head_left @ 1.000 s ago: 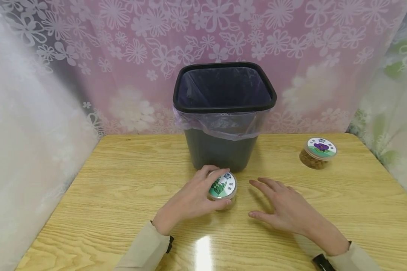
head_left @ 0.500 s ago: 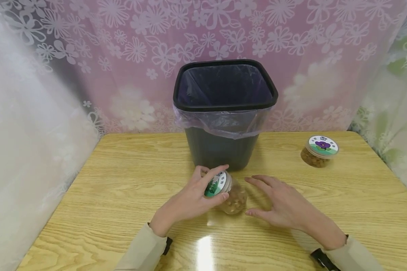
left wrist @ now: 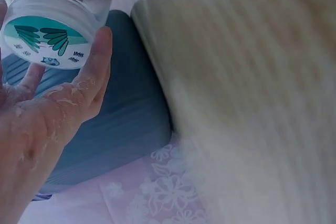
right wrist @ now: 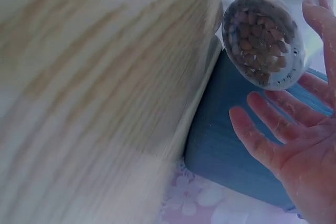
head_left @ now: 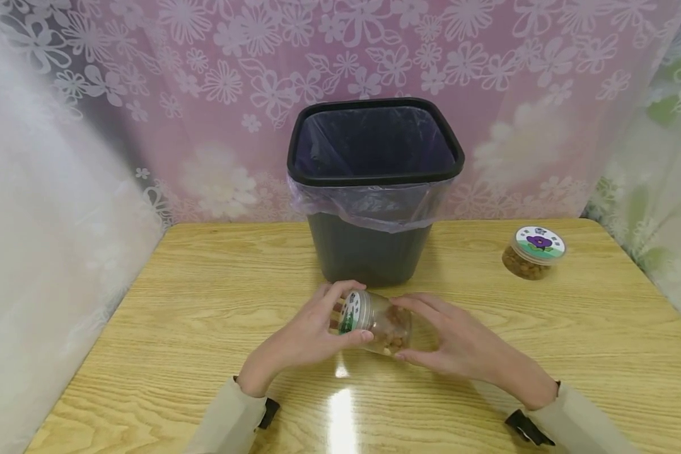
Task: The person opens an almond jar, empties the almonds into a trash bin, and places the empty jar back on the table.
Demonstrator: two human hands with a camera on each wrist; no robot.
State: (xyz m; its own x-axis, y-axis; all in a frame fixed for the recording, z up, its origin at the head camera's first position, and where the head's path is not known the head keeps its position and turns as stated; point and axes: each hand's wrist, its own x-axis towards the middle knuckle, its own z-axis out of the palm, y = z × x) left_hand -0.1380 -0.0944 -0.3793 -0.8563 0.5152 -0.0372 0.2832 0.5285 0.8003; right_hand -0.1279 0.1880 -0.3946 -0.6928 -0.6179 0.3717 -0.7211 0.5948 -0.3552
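A clear plastic jar [head_left: 384, 323] lies tipped sideways between my hands, its lid toward the left and its base toward the right. Its lid [left wrist: 48, 39] bears a white and green label with leaves, and brown pieces [right wrist: 261, 40] show through the base. With thumb and fingers around the lid end, my left hand [head_left: 301, 337] grips the jar. My right hand [head_left: 464, 342] has its thumb and index finger on opposite sides of the jar near the base, while its other fingers spread out below in the right wrist view.
Behind the jar stands a dark bin [head_left: 369, 252] lined with a thin purple bag. A second, shorter jar [head_left: 530, 255] with a purple flower label sits at the right rear of the wooden table [head_left: 204, 302]. A floral curtain [head_left: 221, 126] hangs behind.
The jar has gone from upright to tipped over, its lid swinging left and its base right. My right hand has moved left, from apart from the jar to holding its base end.
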